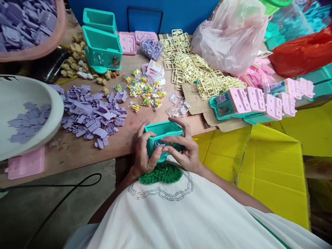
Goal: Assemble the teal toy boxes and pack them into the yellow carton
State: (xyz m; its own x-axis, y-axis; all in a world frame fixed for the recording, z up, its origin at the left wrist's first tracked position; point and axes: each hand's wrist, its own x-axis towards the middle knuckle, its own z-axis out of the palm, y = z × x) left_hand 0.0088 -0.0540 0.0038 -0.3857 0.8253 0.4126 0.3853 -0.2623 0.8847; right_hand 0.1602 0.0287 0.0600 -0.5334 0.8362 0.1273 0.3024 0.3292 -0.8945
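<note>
Close to my body, in front of the table edge, I hold a teal plastic box (166,128) with its open top facing up. My left hand (144,152) is wrapped round its left side, thumb on the front wall. My right hand (185,147) grips the right side, with thumb and fingers at the front. A small lilac plastic piece (159,143) sits at the box's front wall, by my fingertips; my fingers cover part of it. Left of the box, a pile of lilac plastic parts (90,112) lies on the table.
Small bags of colourful pieces (145,91) and cream sprue frames (192,64) lie beyond. Teal boxes (102,48) stand at the back; pink-lidded ones (240,100) sit right. A white basin (55,114) is left, a yellow carton (275,169) right, and a black cable (64,199) hangs below.
</note>
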